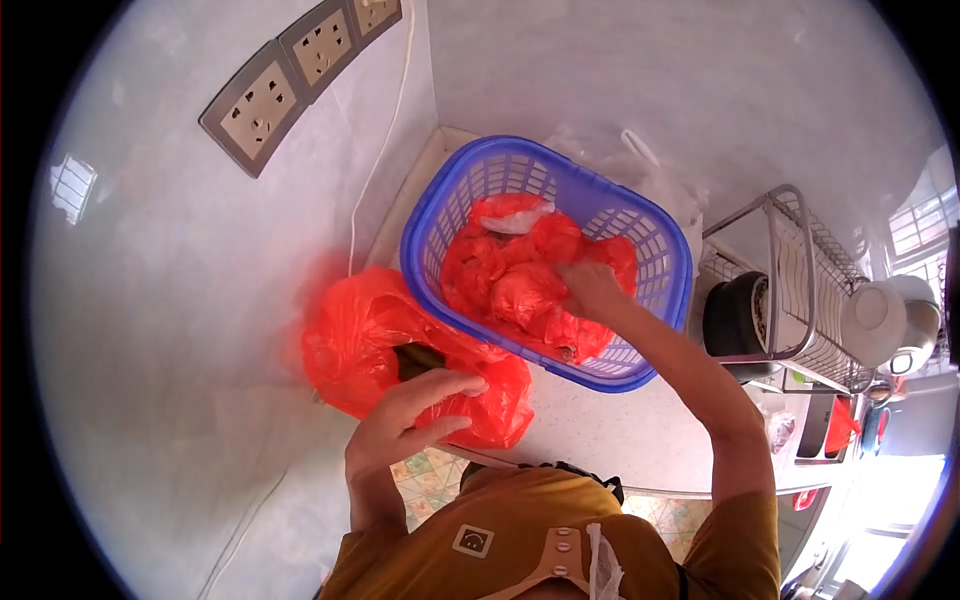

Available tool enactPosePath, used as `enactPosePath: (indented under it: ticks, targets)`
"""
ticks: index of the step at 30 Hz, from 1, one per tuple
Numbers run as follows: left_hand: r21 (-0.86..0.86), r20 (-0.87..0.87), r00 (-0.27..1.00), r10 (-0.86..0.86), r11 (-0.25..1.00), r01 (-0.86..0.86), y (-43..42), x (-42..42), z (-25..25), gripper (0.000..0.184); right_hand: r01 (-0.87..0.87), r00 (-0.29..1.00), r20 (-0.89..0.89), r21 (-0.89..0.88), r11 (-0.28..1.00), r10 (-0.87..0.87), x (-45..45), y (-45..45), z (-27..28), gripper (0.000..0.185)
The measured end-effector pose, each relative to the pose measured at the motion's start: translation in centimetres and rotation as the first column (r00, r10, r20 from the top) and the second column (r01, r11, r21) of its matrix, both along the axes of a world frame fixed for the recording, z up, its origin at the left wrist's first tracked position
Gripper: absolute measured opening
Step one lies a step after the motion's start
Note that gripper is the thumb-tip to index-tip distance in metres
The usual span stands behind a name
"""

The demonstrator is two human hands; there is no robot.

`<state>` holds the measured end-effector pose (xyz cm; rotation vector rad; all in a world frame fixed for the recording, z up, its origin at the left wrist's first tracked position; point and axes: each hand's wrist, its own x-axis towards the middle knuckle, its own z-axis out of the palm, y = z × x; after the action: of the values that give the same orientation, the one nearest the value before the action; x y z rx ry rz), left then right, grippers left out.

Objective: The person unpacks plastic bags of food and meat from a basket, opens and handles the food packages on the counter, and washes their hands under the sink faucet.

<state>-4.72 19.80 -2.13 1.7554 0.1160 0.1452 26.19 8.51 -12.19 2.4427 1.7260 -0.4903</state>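
Observation:
A blue plastic basket (660, 230) stands on the counter, with several crumpled red plastic bags (525, 290) bunched inside it. My right hand (592, 288) reaches into the basket, its fingers closed on one of these bags; the fingertips are partly hidden. Left of the basket sits a larger red plastic bag (345, 335), its mouth gaping and something dark green or brown (418, 360) showing within. My left hand (425, 408) is at the near side of this bag, thumb and fingers apart, holding nothing.
A metal dish rack (790, 270) stands to the right, with a dark pot (735, 315) and white bowls (873, 322). A clear plastic bag (665, 190) lies behind the basket. Wall sockets (262, 108) and a white cable (362, 190) are at upper left. The counter (560, 430) edge runs before me.

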Motion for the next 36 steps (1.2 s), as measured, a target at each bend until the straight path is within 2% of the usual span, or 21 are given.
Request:
enactPosePath:
  ticks: [2, 4, 5, 6, 7, 9, 11, 12, 13, 14, 15, 17, 19, 20, 22, 27, 29, 31, 33, 35, 36]
  targets:
    - [-0.005, 0.025, 1.000, 0.014, 1.000, -0.014, 0.2, 0.6, 0.0, 0.037, -0.021, 0.999, 0.036, 0.013, 1.000, 0.020, 0.0, -0.6, -0.6, 0.055]
    - [0.032, 0.035, 0.999, 0.002, 0.999, -0.003, 0.6, 1.7, 0.3, 0.036, 0.011, 1.000, -0.018, 0.220, 0.975, -0.007, 0.5, -1.7, -1.7, 0.045]
    - [0.075, 0.043, 0.999, -0.007, 0.997, 0.004, 0.8, 2.4, 0.6, 0.035, 0.011, 1.000, -0.017, 0.219, 0.976, -0.008, 1.5, -2.3, -2.2, 0.045]
    - [0.077, 0.045, 0.999, -0.009, 0.997, 0.006, 0.9, 3.2, 0.8, 0.035, -0.065, 0.996, -0.056, 0.179, 0.982, 0.076, 2.6, -2.9, -2.4, 0.045]
    - [0.164, 0.065, 0.998, 0.006, 0.986, -0.017, 1.0, 4.2, 0.8, 0.034, -0.141, 0.983, -0.097, 0.143, 0.980, 0.155, 3.4, -3.4, -2.8, 0.045]
    - [0.251, 0.093, 0.996, 0.009, 0.967, -0.032, 1.1, 6.7, 0.9, 0.032, -0.070, 0.996, -0.050, 0.132, 0.989, 0.077, 2.8, -3.9, -2.4, 0.040]
    - [0.445, 0.108, 0.994, -0.019, 0.895, -0.032, 1.3, 9.6, 0.9, 0.030, 0.001, 1.000, -0.006, 0.121, 0.993, 0.000, 2.6, -3.8, -2.0, 0.036]
    - [0.446, 0.108, 0.994, -0.022, 0.895, -0.028, 1.4, 11.3, 0.6, 0.030, 0.048, 0.998, -0.028, 0.008, 0.999, -0.047, 2.8, -3.2, -1.8, 0.030]
    - [0.565, 0.107, 0.992, -0.071, 0.825, -0.002, 1.6, 13.0, 0.1, 0.030, 0.087, 0.995, -0.045, -0.105, 0.991, -0.092, 3.0, -2.7, -1.6, 0.025]
    - [0.674, 0.099, 0.988, -0.119, 0.738, 0.021, 1.8, 14.5, -0.3, 0.030, 0.085, 0.995, -0.046, -0.102, 0.991, -0.090, 3.2, -2.7, -1.2, 0.025]
    - [0.679, 0.099, 0.988, -0.122, 0.734, 0.023, 2.0, 15.7, -0.5, 0.030, 0.044, 0.995, -0.082, -0.066, 0.997, -0.049, 3.4, -2.8, -0.6, 0.024]
    - [0.793, -0.110, 0.985, -0.136, 0.585, 0.170, 2.2, 17.5, -1.0, 0.031, 0.005, 0.994, -0.113, -0.019, 1.000, -0.007, 3.5, -2.7, -0.8, 0.025]
    - [0.798, -0.141, 0.982, -0.125, 0.573, 0.187, 1.9, 18.5, -1.2, 0.031, 0.066, 0.993, -0.096, -0.005, 0.998, -0.066, 3.3, -2.2, -3.1, 0.040]
    - [0.794, -0.174, 0.979, -0.110, 0.572, 0.206, 1.6, 18.8, -1.3, 0.032, 0.080, 0.992, -0.096, -0.002, 0.997, -0.080, 2.8, -1.8, -3.4, 0.040]
    - [0.799, -0.187, 0.975, -0.121, 0.559, 0.223, 1.3, 18.7, -1.4, 0.033, 0.148, 0.987, -0.050, -0.111, 0.983, -0.154, 1.5, -0.4, -3.8, 0.055]
    - [0.775, -0.228, 0.967, -0.110, 0.580, 0.249, 1.5, 17.0, -0.7, 0.036, 0.202, 0.970, -0.115, -0.092, 0.975, -0.212, 0.4, -0.4, -0.9, 0.051]
    - [0.747, -0.154, 0.985, -0.072, 0.644, 0.164, 1.9, 16.1, -0.7, 0.038, 0.235, 0.959, -0.137, -0.114, 0.965, -0.249, -0.1, -0.9, 1.2, 0.048]
    - [0.728, -0.099, 0.994, -0.039, 0.678, 0.099, 2.0, 15.0, -0.8, 0.038, 0.316, 0.882, -0.435, 0.267, 0.911, -0.179, -0.1, -2.2, 3.2, 0.035]
    - [0.708, -0.038, 0.999, -0.002, 0.706, 0.028, 2.3, 14.4, -0.4, 0.039, 0.331, 0.859, -0.488, 0.294, 0.897, -0.157, -0.2, -2.4, 7.6, 0.031]
    - [0.593, 0.233, 0.972, 0.020, 0.790, -0.158, 2.2, 13.9, 0.8, 0.040, 0.352, 0.834, -0.535, 0.327, 0.877, -0.135, -0.1, -3.1, 11.7, 0.027]
    - [0.599, 0.244, 0.970, 0.016, 0.784, -0.164, 2.1, 13.6, 1.7, 0.040, 0.413, 0.787, -0.604, 0.364, 0.835, -0.126, 0.1, -3.6, 13.5, 0.024]
